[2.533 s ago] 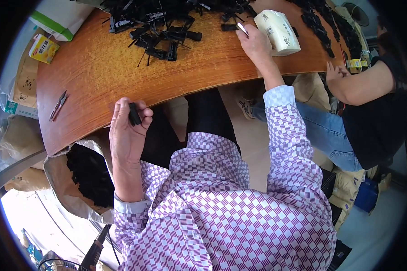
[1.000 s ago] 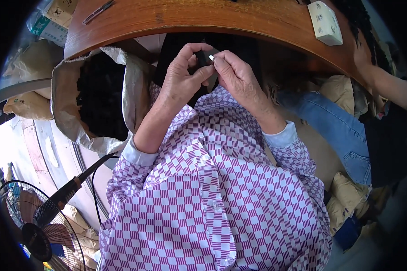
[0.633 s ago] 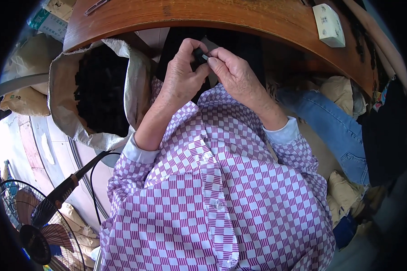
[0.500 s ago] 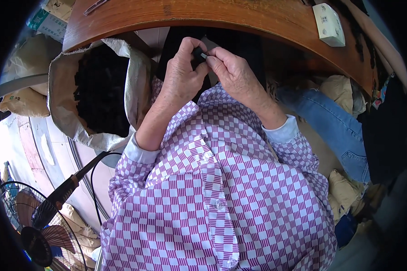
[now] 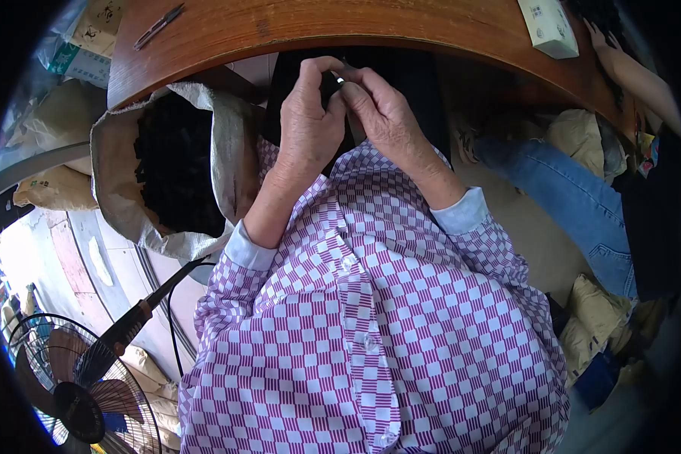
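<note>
Over my lap, my left hand (image 5: 308, 125) pinches a little black part (image 5: 330, 82) and my right hand (image 5: 386, 113) pinches a tiny white-tipped bit (image 5: 340, 79) right by it, but my fingers hide most of both. On my left is a big sack (image 5: 223, 144) of black pieces (image 5: 178, 166). Farther off, a white pack (image 5: 548, 29) with dark print too small to read sits on the brown table (image 5: 318, 19), near someone else's hand (image 5: 604, 38).

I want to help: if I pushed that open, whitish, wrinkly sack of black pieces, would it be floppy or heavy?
The open, whitish, wrinkly sack would probably bend at its rim, already creased and folded. Many black pieces inside may make it heavy; their depth is hidden.
</note>
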Demonstrator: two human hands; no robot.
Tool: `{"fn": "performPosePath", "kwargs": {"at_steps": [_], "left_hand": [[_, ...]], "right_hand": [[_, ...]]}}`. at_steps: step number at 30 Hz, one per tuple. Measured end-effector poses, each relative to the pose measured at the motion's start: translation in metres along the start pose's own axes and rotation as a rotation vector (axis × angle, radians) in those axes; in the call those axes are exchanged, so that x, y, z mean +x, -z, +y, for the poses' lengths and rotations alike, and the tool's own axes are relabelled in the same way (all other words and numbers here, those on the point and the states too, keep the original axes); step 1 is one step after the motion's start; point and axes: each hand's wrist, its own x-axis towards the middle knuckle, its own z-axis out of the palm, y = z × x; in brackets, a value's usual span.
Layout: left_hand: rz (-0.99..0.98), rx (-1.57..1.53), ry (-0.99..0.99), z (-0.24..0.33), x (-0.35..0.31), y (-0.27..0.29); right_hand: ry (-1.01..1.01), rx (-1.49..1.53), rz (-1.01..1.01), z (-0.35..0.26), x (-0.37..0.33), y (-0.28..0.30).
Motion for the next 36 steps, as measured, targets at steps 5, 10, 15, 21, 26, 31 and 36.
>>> {"fn": "performPosePath", "kwargs": {"at_steps": [5,10,15,21,26,31,36], "left_hand": [[-0.087,-0.767,0.381,0.016,0.012,0.018],[-0.122,-0.879,0.453,0.023,0.01,0.02],[-0.333,-0.999,0.551,0.024,0.007,0.018],[-0.415,-1.099,0.509,0.026,0.005,0.019],[-0.424,-0.721,0.342,0.02,0.002,0.029],[-0.32,-0.427,0.245,0.019,-0.006,0.03],[-0.136,-0.487,0.245,0.012,-0.01,0.033]], "right_hand": [[0.042,0.147,0.064,0.009,0.0,0.012],[-0.055,0.314,-0.017,0.004,-0.001,0.025],[-0.053,0.581,-0.069,0.007,0.004,0.029],[-0.153,0.636,-0.263,0.002,0.005,0.039],[-0.114,0.467,-0.215,-0.004,0.009,0.034],[0.048,0.172,-0.109,0.003,0.011,0.017],[-0.099,0.333,-0.042,-0.018,-0.002,-0.003]]}}
